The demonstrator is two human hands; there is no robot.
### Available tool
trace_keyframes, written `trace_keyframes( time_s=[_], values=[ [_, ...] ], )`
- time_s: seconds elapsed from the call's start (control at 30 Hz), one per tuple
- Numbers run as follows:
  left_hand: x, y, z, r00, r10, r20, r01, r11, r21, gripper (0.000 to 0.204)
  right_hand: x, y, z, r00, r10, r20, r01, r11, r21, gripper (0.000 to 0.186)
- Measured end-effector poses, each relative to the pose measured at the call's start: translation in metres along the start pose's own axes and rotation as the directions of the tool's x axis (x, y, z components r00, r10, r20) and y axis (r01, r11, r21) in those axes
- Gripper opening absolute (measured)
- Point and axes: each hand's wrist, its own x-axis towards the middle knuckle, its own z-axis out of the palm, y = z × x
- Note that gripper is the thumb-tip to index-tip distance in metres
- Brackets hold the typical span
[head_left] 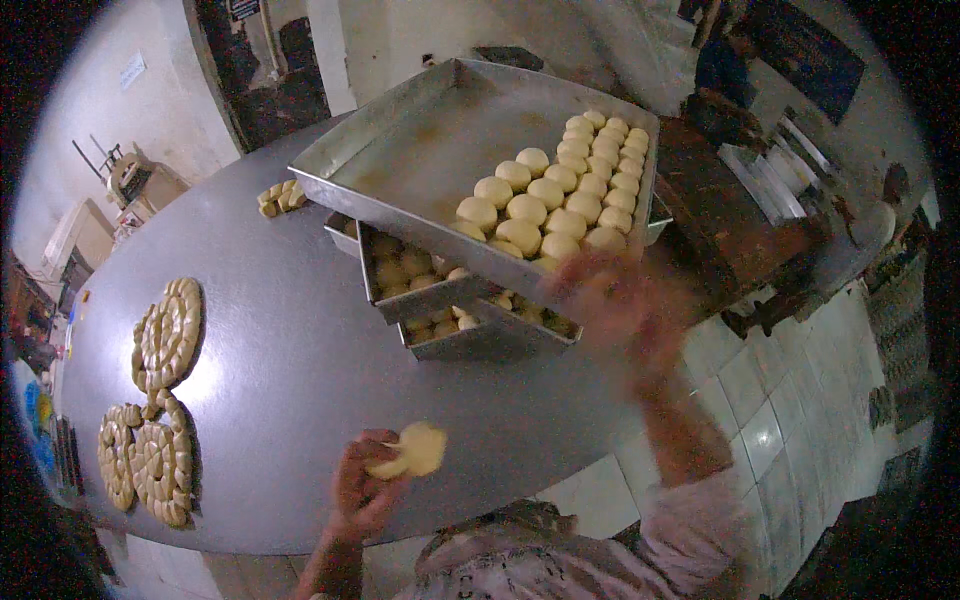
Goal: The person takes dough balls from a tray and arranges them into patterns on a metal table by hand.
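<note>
My left hand (pixel 364 488) is closed on a pale, flattened piece of dough (pixel 421 450), held above the near part of the grey table. At the near right corner of a large metal tray (pixel 400 130) is my right hand (pixel 612 296), smeared by motion, so its fingers and anything in them cannot be made out. Rows of round dough balls (pixel 526 208) fill the right side of that tray. It rests tilted on top of a stack of trays (pixel 400 301), which also hold dough balls.
Coiled, cut dough pieces (pixel 166 335) and further coils (pixel 160 470) lie on the left of the rounded grey table (pixel 270 300). A small dough cluster (pixel 282 198) sits behind. At the far right, a person (pixel 727 70) is beside a brown wooden table (pixel 700 190). Tiled floor (pixel 770 430) shows at right.
</note>
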Motion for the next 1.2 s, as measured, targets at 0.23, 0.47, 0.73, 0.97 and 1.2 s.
trace_keyframes(
  time_s=[0.23, 0.47, 0.73, 0.97, 1.2],
  values=[
    [0.002, -0.016, -0.019, 0.966, -0.224, 0.131, 0.182, 0.944, 0.273, 0.021, -0.165, 0.097, 0.069, 0.877, 0.333, 0.348, -0.337, 0.940, -0.049, 0.037],
    [-0.003, -0.045, -0.029, 0.912, -0.374, -0.165, 0.313, 0.898, -0.308, 0.013, -0.138, 0.223, -0.018, 0.954, 0.110, -0.278, -0.296, 0.216, -0.930, 0.043],
    [0.011, -0.063, -0.037, 0.892, -0.371, -0.257, 0.367, 0.928, -0.065, 0.022, -0.167, 0.205, -0.031, 0.969, 0.221, -0.112, -0.221, 0.569, -0.792, 0.030],
    [0.039, -0.055, 0.037, 0.884, -0.465, -0.045, 0.464, 0.885, -0.022, 0.043, -0.124, 0.228, -0.015, 0.984, 0.150, -0.095, -0.174, 0.707, -0.686, 0.023],
    [0.053, -0.065, 0.079, 0.888, -0.442, -0.126, 0.427, 0.895, -0.127, 0.020, -0.106, 0.268, -0.093, 0.858, 0.312, -0.409, -0.505, 0.664, -0.552, 0.024]
  ],
)
